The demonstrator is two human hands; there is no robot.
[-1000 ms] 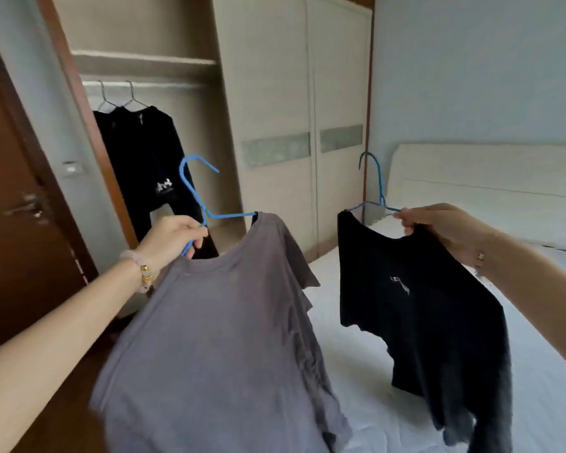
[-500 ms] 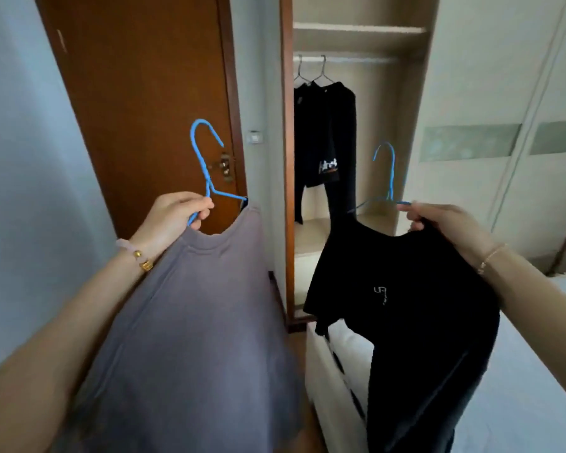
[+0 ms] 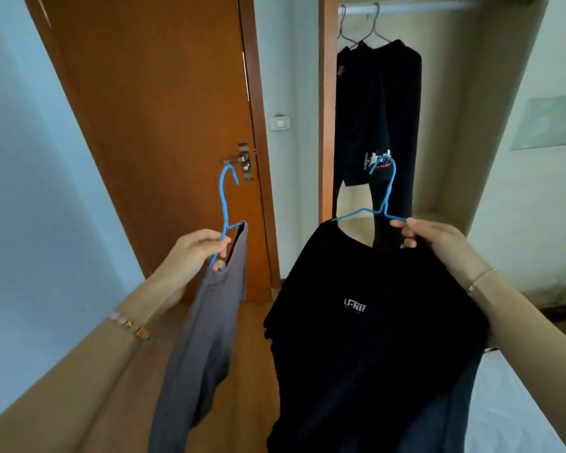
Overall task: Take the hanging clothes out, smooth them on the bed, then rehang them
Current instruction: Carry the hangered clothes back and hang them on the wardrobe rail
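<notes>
A bedroom corner: a smooth pale blue wall (image 3: 30, 158) on the left, a glossy brown wooden door (image 3: 164, 125) with a metal lever handle (image 3: 239, 161), and beside it an open wardrobe (image 3: 455, 125) with matte cream inner walls. Wooden floorboards (image 3: 252, 354) run below, and a corner of the bed (image 3: 517, 403), under a white sheet, shows at lower right. Inside the wardrobe, dark garments (image 3: 378, 109) hang long and limp from thin grey wire hangers (image 3: 370, 26).

In front, the black T-shirt (image 3: 373, 354), a soft knit with small white lettering on the chest, drapes broad and face-on from a thin blue wire hanger (image 3: 383, 213). The grey T-shirt (image 3: 203, 338), matte jersey, hangs edge-on in a narrow fold from a second blue hanger (image 3: 223, 204).

The right hand (image 3: 435, 243) pinches the black shirt's hanger at its shoulder, fingers curled, arm stretched forward. The left hand (image 3: 193, 253) grips the grey shirt's hanger below the hook, fingers wrapped round wire and collar. A beaded bracelet (image 3: 134, 328) circles the left wrist, a fine chain (image 3: 481, 279) the right.
</notes>
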